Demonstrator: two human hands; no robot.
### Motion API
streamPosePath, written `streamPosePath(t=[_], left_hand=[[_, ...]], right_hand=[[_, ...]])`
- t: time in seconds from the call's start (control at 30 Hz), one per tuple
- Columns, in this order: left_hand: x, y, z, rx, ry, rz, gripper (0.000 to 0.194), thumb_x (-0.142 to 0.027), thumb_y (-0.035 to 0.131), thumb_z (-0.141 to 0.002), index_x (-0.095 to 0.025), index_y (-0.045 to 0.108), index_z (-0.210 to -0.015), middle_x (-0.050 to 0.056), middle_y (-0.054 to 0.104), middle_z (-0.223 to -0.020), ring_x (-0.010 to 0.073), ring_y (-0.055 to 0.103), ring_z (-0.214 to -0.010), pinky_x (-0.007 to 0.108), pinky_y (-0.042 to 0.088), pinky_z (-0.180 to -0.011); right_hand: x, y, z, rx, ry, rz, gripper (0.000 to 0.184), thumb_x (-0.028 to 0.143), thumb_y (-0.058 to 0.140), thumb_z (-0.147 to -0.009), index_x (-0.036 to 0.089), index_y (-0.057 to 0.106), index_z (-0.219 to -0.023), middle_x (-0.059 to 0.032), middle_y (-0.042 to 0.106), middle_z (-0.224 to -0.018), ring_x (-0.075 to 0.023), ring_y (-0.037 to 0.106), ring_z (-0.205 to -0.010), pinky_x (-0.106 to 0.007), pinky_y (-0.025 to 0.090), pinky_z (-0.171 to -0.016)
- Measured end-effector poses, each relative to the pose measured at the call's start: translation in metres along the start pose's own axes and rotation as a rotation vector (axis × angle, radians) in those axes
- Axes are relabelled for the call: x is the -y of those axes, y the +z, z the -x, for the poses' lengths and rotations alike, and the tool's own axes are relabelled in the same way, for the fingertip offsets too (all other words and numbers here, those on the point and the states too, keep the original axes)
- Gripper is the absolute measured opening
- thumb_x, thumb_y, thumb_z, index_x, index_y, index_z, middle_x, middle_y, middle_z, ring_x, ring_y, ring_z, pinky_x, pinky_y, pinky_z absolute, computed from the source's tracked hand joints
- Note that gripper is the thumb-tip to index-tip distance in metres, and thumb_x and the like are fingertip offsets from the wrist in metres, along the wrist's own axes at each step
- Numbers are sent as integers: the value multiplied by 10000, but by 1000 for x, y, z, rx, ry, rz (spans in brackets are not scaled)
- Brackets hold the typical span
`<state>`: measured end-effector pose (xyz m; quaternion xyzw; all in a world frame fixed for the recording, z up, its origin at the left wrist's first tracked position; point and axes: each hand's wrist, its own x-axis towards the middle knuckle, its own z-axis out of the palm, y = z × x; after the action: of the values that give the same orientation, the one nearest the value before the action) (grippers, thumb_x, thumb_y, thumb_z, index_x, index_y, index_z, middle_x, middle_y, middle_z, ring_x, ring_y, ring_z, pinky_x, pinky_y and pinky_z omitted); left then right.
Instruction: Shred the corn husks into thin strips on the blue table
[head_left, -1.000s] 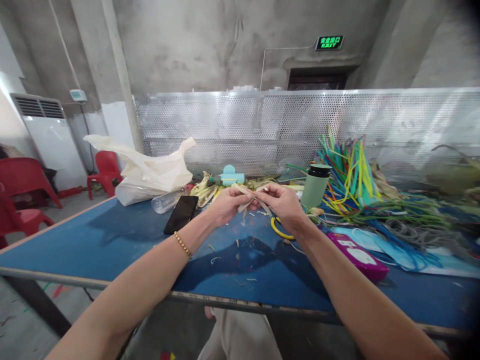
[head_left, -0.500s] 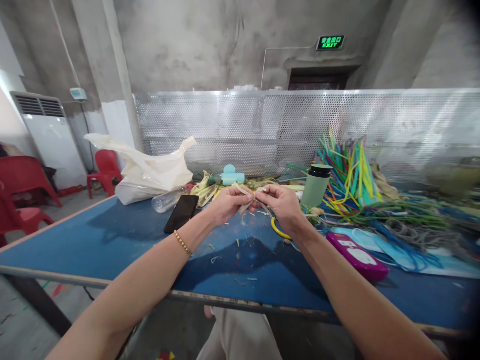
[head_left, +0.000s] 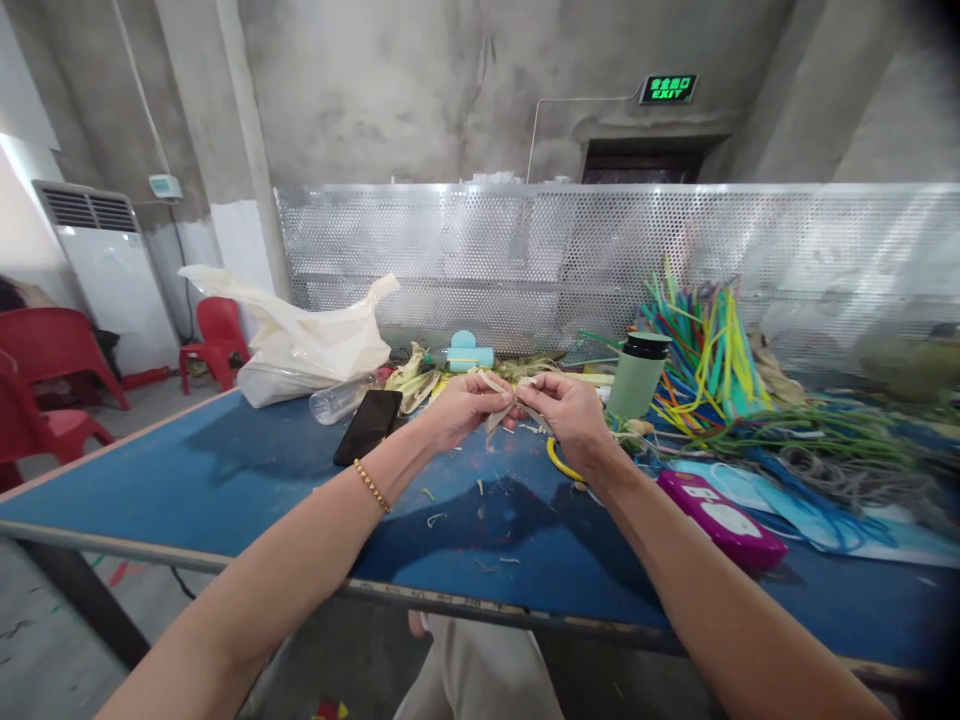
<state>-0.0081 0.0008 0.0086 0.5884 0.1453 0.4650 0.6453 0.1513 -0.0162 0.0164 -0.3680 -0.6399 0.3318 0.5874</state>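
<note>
My left hand (head_left: 466,408) pinches a pale, dry strip that looks like corn husk (head_left: 495,412), above the blue table. Close beside it, my right hand (head_left: 564,408) grips the other end of the same husk between thumb and fingers. The fingertips of both hands nearly meet, and the husk's folds between them are partly hidden. Behind my left hand lie more corn husks (head_left: 411,384). A yellow ring-shaped piece (head_left: 559,460) rests on the table just under my right wrist. Small husk scraps (head_left: 435,519) are scattered below the hands.
A black phone (head_left: 369,428), a clear plastic bottle (head_left: 337,402) and a white plastic bag (head_left: 315,340) sit at left. At right stand a green flask (head_left: 637,376), a purple box (head_left: 720,520), coloured strips (head_left: 712,350) and tangled cords (head_left: 832,470). A perforated metal panel (head_left: 465,240) borders the back.
The whole view has shifted slightly to the right. Both hands stay together on the husk, whose loose ends hang a little differently between the fingers.
</note>
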Motion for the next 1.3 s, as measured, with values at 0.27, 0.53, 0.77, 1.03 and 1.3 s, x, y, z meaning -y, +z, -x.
streamPosePath(t=[0.27, 0.53, 0.77, 1.03, 1.3], left_hand=[[1, 1, -2, -149, 55, -20, 108, -133, 754, -689, -76, 672, -727, 80, 678, -708, 129, 615, -646, 306, 473, -716], [4, 1, 2, -31, -36, -196, 183, -213, 777, -676, -76, 677, -743, 81, 684, -709, 124, 608, -632, 285, 456, -673], [3, 3, 3, -15, -72, -175, 253, -298, 795, -683, -80, 701, -772, 74, 682, -717, 112, 589, -627, 284, 444, -666], [7, 8, 3, -79, -64, -139, 243, -240, 842, -598, -84, 677, -683, 54, 663, -662, 111, 590, -611, 271, 435, -642], [7, 7, 3, -19, -134, -61, 185, -150, 814, -580, -86, 653, -641, 21, 607, -600, 93, 546, -558, 260, 402, -595]], right_hand=[[3, -10, -4, -46, -45, 124, 293, 432, 724, -686, 159, 643, -754, -21, 644, -654, -131, 562, -572, -269, 444, -561], [8, -19, -4, 158, -83, 252, 270, 410, 721, -709, 147, 711, -765, -51, 692, -752, -163, 595, -691, -300, 455, -661], [2, -18, -5, 152, 21, 112, 295, 421, 770, -645, 154, 662, -710, -6, 627, -620, -115, 522, -571, -268, 410, -568], [2, -11, -2, 120, 39, 67, 278, 387, 783, -609, 155, 637, -655, 3, 602, -587, -106, 502, -549, -259, 394, -550], [2, -5, 1, 88, -26, 178, 226, 361, 734, -626, 155, 643, -644, -13, 627, -612, -126, 529, -566, -272, 411, -568]])
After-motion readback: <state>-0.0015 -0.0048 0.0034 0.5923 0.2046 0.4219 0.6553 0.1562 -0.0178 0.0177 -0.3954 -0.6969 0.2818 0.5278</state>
